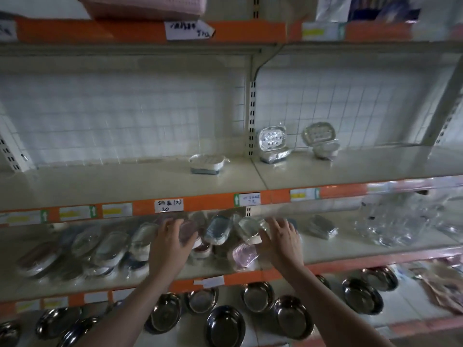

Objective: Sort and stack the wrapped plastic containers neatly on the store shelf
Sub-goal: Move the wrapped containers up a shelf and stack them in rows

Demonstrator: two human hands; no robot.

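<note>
Several wrapped plastic containers [218, 230] lie in a loose, leaning row on the middle shelf [350, 244]. My left hand [170, 242] reaches into the pile, its fingers curled round a pinkish wrapped container [189, 229]. My right hand [283, 240] rests with spread fingers on the containers at the right end, beside a pink wrapped one [244, 254]. On the shelf above [125, 181] a wrapped container [206, 164] lies flat. Two more pairs, one white-and-blue [273, 144] and one pale [322, 139], stand near the back grid with one piece propped upright.
A single wrapped container [322, 226] lies apart to the right on the middle shelf, next to clear glassware in wrap [400, 221]. Several steel bowls [258, 296] fill the bottom shelf. A pink basket [145, 6] sits on the top shelf. Orange price rails front each shelf.
</note>
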